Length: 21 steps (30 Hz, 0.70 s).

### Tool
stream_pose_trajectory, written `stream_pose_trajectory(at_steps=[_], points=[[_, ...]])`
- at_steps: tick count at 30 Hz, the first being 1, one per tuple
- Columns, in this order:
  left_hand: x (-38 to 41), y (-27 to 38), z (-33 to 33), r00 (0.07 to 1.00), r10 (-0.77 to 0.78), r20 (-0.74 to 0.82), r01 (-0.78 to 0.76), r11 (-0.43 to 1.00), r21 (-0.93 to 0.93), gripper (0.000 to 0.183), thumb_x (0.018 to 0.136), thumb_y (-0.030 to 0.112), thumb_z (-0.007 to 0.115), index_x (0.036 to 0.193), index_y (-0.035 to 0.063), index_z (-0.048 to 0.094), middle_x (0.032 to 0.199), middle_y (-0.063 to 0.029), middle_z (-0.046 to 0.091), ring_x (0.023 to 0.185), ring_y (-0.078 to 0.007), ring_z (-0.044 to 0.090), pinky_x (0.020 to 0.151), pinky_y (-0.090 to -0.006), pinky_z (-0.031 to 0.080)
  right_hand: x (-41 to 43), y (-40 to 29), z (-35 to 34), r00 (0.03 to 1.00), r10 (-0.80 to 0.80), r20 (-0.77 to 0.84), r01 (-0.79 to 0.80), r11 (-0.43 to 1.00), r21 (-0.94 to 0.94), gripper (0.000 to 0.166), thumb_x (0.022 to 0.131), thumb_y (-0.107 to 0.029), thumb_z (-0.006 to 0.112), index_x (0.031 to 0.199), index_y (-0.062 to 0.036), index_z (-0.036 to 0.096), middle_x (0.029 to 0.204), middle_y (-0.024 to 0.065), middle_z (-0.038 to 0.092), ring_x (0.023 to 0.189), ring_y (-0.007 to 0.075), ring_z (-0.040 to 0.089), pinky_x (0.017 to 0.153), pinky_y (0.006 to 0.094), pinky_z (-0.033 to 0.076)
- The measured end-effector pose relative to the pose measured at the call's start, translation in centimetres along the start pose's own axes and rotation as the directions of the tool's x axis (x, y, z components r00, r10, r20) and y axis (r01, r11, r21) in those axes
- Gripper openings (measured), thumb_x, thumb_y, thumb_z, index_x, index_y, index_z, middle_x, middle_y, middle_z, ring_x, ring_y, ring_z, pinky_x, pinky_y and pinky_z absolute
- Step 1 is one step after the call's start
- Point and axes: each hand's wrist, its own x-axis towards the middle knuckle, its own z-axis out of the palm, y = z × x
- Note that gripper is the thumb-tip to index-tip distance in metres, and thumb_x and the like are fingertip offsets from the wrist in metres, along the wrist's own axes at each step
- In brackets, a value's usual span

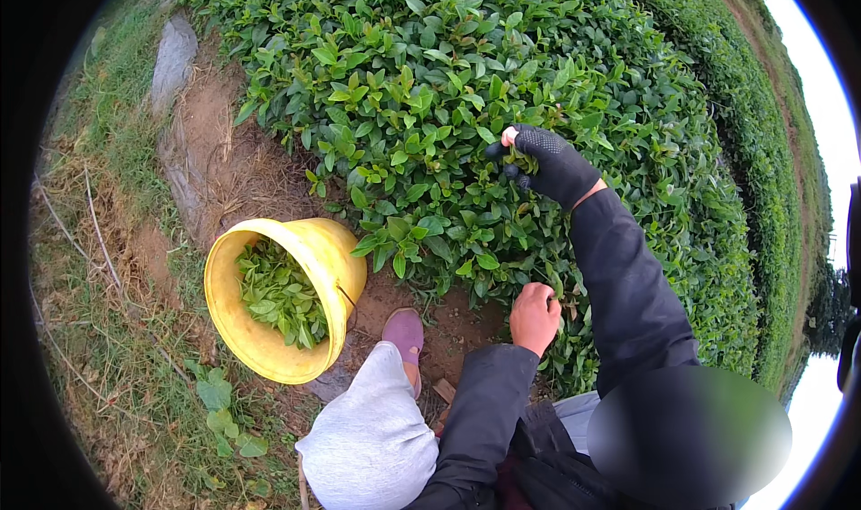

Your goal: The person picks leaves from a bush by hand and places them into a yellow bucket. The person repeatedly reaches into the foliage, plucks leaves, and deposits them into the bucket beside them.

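Note:
My right hand (550, 163), in a black glove with a bare fingertip showing, is curled over the tea bush (430, 116) with green leaves (525, 162) between thumb and fingers. Lower down, my left hand (536, 316) is bare; its fingers close on a leafy shoot (557, 284) at the near side of the bush, the fingertips partly hidden. To the left of both hands, a yellow plastic bucket (222, 328) faces its mouth to the lower left. Loose green leaves (282, 295) lie inside it.
My foot in a purple shoe (403, 335) is on brown soil beside the bucket. My grey-clad knee (370, 436) is below it. Grass, dry stems (101, 234) and grey sheeting (173, 59) lie at left. Another bush row (753, 153) runs along the right. A blurred oval covers the lower right.

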Motion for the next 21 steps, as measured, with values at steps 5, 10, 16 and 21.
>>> stream_pose_trajectory(at_steps=[5, 10, 16, 21], points=[[0.0, 0.2, -0.1, 1.000, -0.028, 0.001, 0.028, 1.000, 0.012, 0.014, 0.075, 0.014, 0.061, 0.085, 0.0055, 0.060, 0.099, -0.0091, 0.058, 0.088, -0.0301, 0.058, 0.074, -0.0391, 0.047, -1.1, 0.6, 0.2, 0.991, 0.123, 0.043, -0.056, 0.701, -0.711, 0.018, 0.082, -0.025, 0.063, 0.088, -0.0082, 0.061, 0.072, 0.0043, 0.061, 0.062, 0.0151, 0.059, 0.055, 0.0298, 0.047], [0.0, 0.0, -0.3, 1.000, 0.005, -0.017, -0.005, 1.000, 0.020, 0.013, 0.075, 0.014, 0.061, 0.085, 0.0055, 0.059, 0.098, -0.0091, 0.058, 0.087, -0.0304, 0.058, 0.073, -0.0396, 0.047, -3.2, 3.4, -1.3, 0.994, -0.098, 0.048, 0.053, 0.049, -0.997, 0.027, 0.074, -0.035, 0.067, 0.080, -0.0090, 0.060, 0.077, 0.0146, 0.063, 0.076, 0.0343, 0.061, 0.068, 0.0419, 0.049], [-0.1, -0.1, 0.0, 1.000, 0.013, -0.010, -0.012, 0.999, 0.029, 0.014, 0.073, 0.012, 0.063, 0.085, 0.0055, 0.060, 0.098, -0.0094, 0.058, 0.088, -0.0306, 0.058, 0.074, -0.0397, 0.047, -4.1, 5.6, -2.3, 0.949, -0.295, 0.114, 0.153, 0.113, -0.982, 0.018, 0.073, -0.024, 0.066, 0.083, -0.0100, 0.061, 0.075, 0.0139, 0.062, 0.073, 0.0341, 0.061, 0.067, 0.0403, 0.049], [-0.1, 0.2, 0.1, 1.000, 0.005, -0.016, -0.004, 0.998, 0.057, 0.013, 0.074, 0.013, 0.064, 0.083, 0.0058, 0.059, 0.097, -0.0092, 0.059, 0.088, -0.0304, 0.058, 0.073, -0.0393, 0.047, -3.4, 7.6, -2.9, 0.925, -0.353, 0.138, 0.177, 0.080, -0.981, 0.016, 0.074, -0.019, 0.061, 0.086, -0.0085, 0.061, 0.078, 0.0150, 0.061, 0.075, 0.0346, 0.060, 0.068, 0.0413, 0.049]])
